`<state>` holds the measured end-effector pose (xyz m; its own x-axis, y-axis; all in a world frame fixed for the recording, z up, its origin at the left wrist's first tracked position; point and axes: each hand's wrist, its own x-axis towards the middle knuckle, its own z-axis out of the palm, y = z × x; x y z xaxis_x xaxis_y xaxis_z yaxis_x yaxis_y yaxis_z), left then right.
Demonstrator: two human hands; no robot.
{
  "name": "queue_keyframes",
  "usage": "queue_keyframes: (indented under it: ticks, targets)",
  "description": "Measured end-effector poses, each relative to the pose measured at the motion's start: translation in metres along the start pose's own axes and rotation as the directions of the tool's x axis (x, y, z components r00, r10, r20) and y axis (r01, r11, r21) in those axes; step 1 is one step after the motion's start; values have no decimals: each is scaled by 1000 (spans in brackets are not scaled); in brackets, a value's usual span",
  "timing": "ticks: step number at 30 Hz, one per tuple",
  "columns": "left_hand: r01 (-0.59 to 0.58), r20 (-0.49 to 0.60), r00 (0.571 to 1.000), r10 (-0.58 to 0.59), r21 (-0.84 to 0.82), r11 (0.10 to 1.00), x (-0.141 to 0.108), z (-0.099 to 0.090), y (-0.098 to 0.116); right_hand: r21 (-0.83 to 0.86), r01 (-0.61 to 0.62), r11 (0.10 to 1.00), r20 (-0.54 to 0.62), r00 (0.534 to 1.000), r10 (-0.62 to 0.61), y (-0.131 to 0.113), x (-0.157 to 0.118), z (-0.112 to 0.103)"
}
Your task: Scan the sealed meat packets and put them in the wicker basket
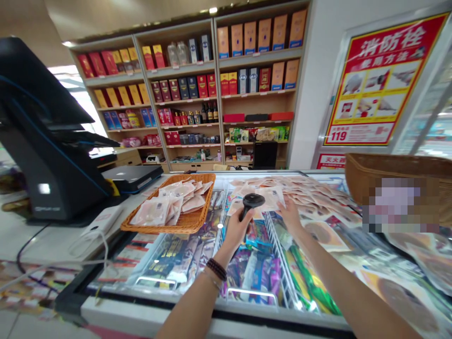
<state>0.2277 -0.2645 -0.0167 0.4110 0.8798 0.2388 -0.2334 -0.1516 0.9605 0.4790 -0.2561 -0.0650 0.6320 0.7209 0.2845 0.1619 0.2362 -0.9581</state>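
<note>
My left hand [236, 230] is shut on a black handheld barcode scanner [253, 203], whose head points up and away from me. A dark beaded bracelet [216, 269] circles that wrist. My right hand [291, 214] grips the edge of a pale, flat sealed packet [271, 197] just beyond and to the right of the scanner head. The packet and scanner are close together, and I cannot tell whether they touch. Both hands are over a glass-topped freezer chest [247, 301] filled with bright packages.
A woven tray [167, 227] of similar packets rests on the chest's left. More packets spread across the far side. A checkout terminal [45, 136] stands at left, and a wicker basket [388, 172] at right. Shelves of boxed bottles [190, 94] stand behind.
</note>
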Motion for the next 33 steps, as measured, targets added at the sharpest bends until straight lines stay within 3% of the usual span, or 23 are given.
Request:
queue_keyframes:
  ticks: [4, 15, 28, 33]
  targets:
    - [5, 16, 1000, -4, -38, 999, 1, 0, -3, 10, -63, 998, -44, 997, 64, 0, -4, 7]
    - [-41, 64, 997, 45, -54, 998, -4, 2, 3, 42, -10, 999, 87, 996, 6, -9, -10, 6]
    - [-43, 92, 994, 50, -70, 997, -9, 3, 8, 71, 12, 997, 56, 998, -16, 0, -6, 6]
    - [-52, 70, 996, 58, -86, 995, -10, 4, 12, 27, 12, 1000, 13, 1000, -12, -7, -10, 7]
